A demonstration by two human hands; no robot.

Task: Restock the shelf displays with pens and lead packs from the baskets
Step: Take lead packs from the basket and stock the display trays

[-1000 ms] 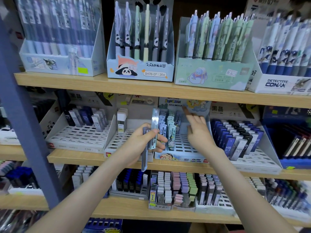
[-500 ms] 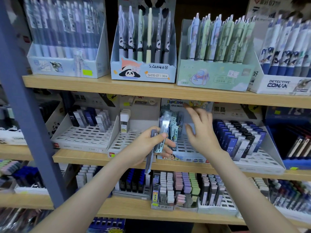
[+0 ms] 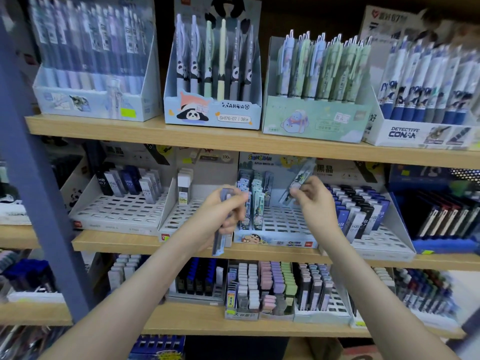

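A bundle of slim blue-grey plastic lead packs (image 3: pixel 220 241) is gripped upright in the left hand (image 3: pixel 218 216), the fingers curled closed around it, in front of the left edge of the pale blue cartoon-printed cardboard display tray (image 3: pixel 280 241) on the light wooden middle shelf (image 3: pixel 117 242). A single flat cartoon-printed lead pack (image 3: pixel 301 178) is pinched between thumb and fingertips of the right hand (image 3: pixel 315 203) and held tilted above the tray's slotted grid, right of the standing packs (image 3: pixel 255 201).
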